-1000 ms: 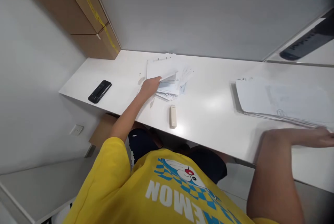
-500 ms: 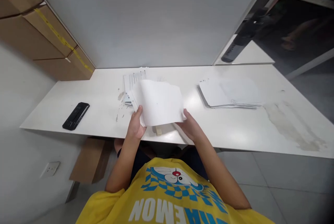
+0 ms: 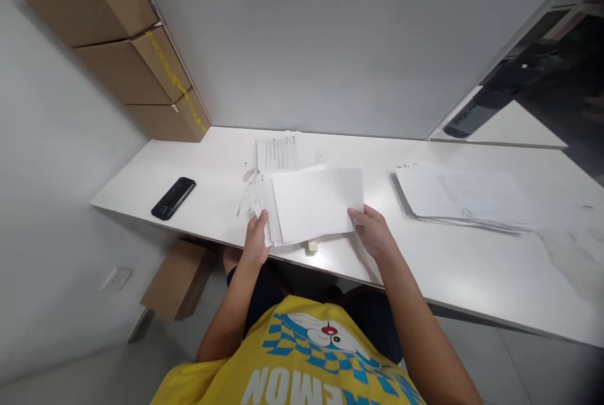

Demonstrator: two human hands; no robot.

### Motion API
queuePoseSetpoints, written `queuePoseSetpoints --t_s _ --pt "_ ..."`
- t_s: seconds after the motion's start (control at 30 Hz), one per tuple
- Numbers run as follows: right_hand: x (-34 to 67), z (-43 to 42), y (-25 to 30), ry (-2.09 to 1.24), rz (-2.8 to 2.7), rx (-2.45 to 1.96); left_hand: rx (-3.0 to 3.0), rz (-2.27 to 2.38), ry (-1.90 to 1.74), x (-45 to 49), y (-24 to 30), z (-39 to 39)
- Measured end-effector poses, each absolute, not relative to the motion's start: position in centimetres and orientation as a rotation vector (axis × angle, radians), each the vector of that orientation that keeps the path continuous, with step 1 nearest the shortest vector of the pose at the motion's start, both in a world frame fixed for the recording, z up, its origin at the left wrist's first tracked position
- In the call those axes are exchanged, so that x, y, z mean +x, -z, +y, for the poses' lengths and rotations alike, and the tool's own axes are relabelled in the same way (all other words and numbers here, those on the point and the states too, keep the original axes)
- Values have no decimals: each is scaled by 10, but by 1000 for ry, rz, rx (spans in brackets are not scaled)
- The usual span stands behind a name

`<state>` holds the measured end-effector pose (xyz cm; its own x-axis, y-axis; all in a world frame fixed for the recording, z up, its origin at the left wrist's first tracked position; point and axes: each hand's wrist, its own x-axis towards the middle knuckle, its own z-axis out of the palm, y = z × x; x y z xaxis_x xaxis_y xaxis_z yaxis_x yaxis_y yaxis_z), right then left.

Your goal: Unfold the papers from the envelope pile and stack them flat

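Observation:
Several white paper sheets (image 3: 316, 204) are held over the front of the white table. My left hand (image 3: 257, 238) grips their lower left corner, thumb on top and fingers underneath. My right hand (image 3: 372, 229) pinches the right edge of the uppermost sheet between thumb and fingers. That sheet lies nearly flat over the others, whose edges fan out at the left. Behind them, printed papers (image 3: 277, 155) lie on the table, partly covered. Just below the sheets' front edge a small cream-coloured object (image 3: 312, 246) shows; its kind I cannot make out.
A pile of white paper (image 3: 465, 194) lies to the right. At the left is a black phone-like device (image 3: 173, 198). Cardboard boxes (image 3: 165, 119) are stacked at the back left, and another box (image 3: 177, 279) stands under the table. A dark bottle (image 3: 472, 114) is at the back right.
The top sheet, curled up at its left side before, now lies flatter and further right. My right hand has moved right with its edge. The camera view has turned leftward.

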<state>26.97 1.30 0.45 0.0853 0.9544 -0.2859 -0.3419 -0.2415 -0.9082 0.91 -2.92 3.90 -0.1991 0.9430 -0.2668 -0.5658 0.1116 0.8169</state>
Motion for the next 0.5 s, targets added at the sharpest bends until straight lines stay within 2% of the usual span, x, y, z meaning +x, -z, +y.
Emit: queuePoseSetpoints --t_s 0.3,0.5 --pt "251 9 -8 -1466 -733 -1384 439 1080 -1472 -1 -30 -33" --pt "237 13 -26 -1362 -973 -1468 342 1130 -1529 -15 -17 -35"
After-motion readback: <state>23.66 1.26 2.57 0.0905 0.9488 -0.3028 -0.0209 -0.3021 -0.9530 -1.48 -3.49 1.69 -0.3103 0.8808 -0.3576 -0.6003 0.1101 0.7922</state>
